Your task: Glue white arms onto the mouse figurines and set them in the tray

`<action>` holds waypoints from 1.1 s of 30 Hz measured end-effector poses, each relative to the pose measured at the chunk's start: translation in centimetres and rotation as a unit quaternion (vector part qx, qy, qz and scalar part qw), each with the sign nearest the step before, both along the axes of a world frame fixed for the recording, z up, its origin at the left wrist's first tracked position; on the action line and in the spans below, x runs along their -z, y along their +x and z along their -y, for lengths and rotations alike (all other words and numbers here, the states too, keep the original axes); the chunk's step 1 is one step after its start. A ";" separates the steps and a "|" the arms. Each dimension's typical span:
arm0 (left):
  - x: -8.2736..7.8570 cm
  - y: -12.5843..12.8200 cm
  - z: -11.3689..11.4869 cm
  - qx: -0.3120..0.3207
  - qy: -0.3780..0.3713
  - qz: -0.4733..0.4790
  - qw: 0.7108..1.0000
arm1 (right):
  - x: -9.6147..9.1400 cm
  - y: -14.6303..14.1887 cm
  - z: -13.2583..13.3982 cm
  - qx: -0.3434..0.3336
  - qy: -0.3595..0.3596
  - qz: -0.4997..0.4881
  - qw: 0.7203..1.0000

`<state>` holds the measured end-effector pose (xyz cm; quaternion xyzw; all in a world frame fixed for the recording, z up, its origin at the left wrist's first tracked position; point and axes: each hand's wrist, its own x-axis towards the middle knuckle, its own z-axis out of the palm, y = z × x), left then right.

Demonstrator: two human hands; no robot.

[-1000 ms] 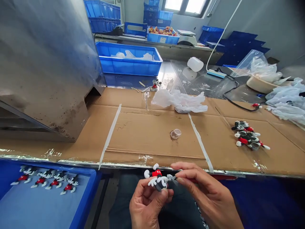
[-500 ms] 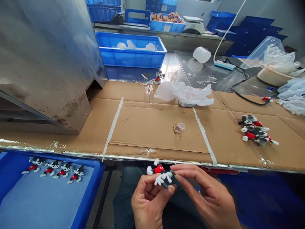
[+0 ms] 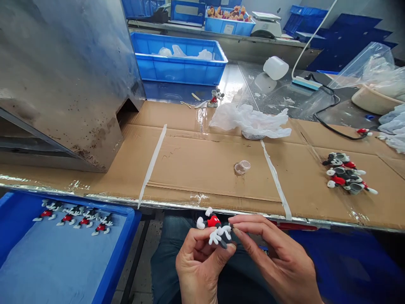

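Note:
My left hand (image 3: 202, 266) grips a small mouse figurine (image 3: 214, 221) in red shorts with white gloves and shoes, below the table's front edge. The figurine lies on its side, shoes to the left. Thumb and fingers of my right hand (image 3: 275, 253) are pinched on the dark right end of the figurine; the exact part between the fingertips is hidden. A group of similar figurines (image 3: 343, 171) lies on the cardboard to the right. Several more, such as this figurine (image 3: 101, 226), lie in a row in the blue tray (image 3: 118, 257) at lower left.
Cardboard (image 3: 196, 164) covers the table front, with a small clear cup (image 3: 243, 167) on it. Behind are a crumpled white plastic bag (image 3: 253, 120), a standing mouse figure (image 3: 215, 98) and a blue bin (image 3: 177, 71). A metal housing (image 3: 69, 84) stands at left.
The camera view has shifted slightly, so the table things sit a little further right. Both hands keep nearly the same hold on the figurine.

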<state>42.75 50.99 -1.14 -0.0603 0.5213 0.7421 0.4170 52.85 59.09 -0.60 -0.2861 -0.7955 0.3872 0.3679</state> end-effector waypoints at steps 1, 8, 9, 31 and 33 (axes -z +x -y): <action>0.0 0.0 0.0 0.001 0.002 -0.003 1.000 | -0.1 0.0 0.0 -0.002 0.006 -0.001 1.000; 0.3 0.4 0.2 -0.002 0.004 -0.009 1.000 | -0.1 -0.2 0.0 -0.021 0.008 -0.024 0.999; 0.4 0.5 0.2 -0.004 0.005 -0.007 1.000 | 0.1 -0.3 0.1 -0.023 -0.003 -0.031 0.999; 0.0 0.6 0.3 -0.003 -0.009 -0.038 0.999 | 1.6 0.7 0.5 -0.025 -0.042 -0.084 0.995; 0.0 0.7 0.5 0.001 -0.008 -0.049 0.999 | 1.4 0.6 0.5 -0.027 -0.037 -0.086 0.995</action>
